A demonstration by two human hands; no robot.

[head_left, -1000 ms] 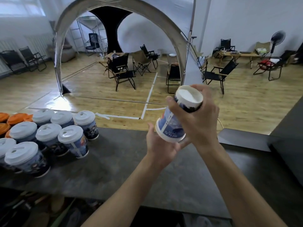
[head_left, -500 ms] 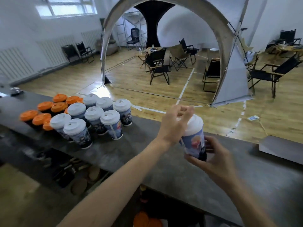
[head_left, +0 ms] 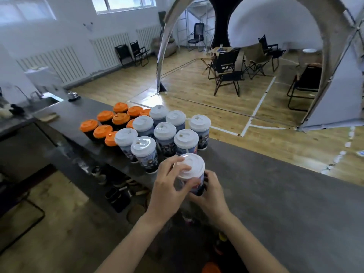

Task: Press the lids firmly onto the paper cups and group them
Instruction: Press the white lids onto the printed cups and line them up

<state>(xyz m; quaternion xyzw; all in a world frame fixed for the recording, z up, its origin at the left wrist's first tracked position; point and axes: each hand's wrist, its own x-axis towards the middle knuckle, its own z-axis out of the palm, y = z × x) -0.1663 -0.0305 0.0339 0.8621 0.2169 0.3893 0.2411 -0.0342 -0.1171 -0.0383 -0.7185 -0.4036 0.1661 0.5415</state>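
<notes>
A printed paper cup [head_left: 197, 185] with a white lid [head_left: 192, 164] stands upright on the dark counter [head_left: 275, 194], right beside a group of several white-lidded cups [head_left: 165, 133]. My left hand [head_left: 167, 186] grips its left side, fingers curled over the lid's rim. My right hand [head_left: 211, 192] holds the cup's lower right side. Behind the white group stand several orange-lidded cups [head_left: 110, 125].
The counter runs diagonally from far left to near right, its far edge dropping to a wooden floor. Shoes and boxes [head_left: 118, 194] lie on a shelf below the near edge. Folding chairs [head_left: 226, 75] and a tent arch [head_left: 325, 36] stand beyond.
The cup went from tilted up in the air to upright, then came down and left to the white-lidded group. My view swung left and down over the cup groups.
</notes>
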